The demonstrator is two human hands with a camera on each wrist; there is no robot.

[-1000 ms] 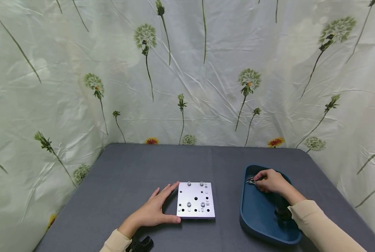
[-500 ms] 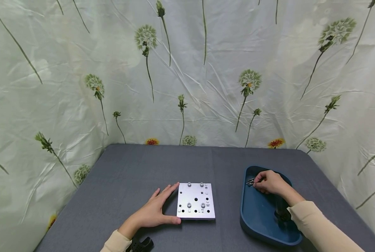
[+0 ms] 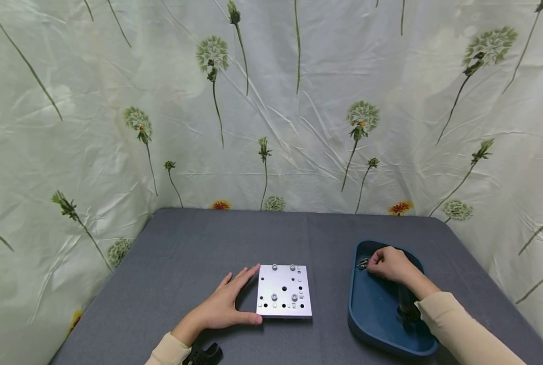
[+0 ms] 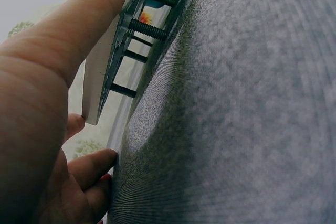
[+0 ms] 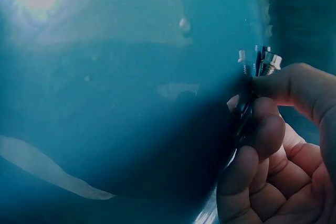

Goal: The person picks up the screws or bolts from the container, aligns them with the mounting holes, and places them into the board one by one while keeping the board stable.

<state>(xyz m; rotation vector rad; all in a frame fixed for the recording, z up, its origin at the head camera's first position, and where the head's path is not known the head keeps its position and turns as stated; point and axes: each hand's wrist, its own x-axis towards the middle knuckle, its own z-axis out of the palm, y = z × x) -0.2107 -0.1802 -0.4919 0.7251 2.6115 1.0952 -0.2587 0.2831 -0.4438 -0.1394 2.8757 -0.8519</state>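
A square silver metal plate (image 3: 271, 284) with several holes lies on the table, and socket-head screws (image 3: 294, 297) stand in it. My left hand (image 3: 223, 306) spans its left side, thumb at the near corner and fingertip at the far one. In the left wrist view, threaded screw shafts (image 4: 147, 29) stick out below the plate. My right hand (image 3: 392, 266) reaches into the blue tray (image 3: 376, 319), thumb and fingers bent together at a small pile of screws (image 3: 361, 263). One screw (image 5: 270, 61) shows just past the thumb tip; I cannot tell whether the fingers pinch it.
The grey cloth-covered table (image 3: 207, 238) ends at a white curtain (image 3: 308, 126) printed with dandelions. A black device (image 3: 203, 355) sits at the left wrist. Under the right wrist is another dark device (image 3: 408, 309), over the tray. The tray's walls rise around the right hand.
My right fingers have drawn in slightly at the screws in the tray, and the screw ends show less beyond the fingertips. My left hand and the plate stay in place.
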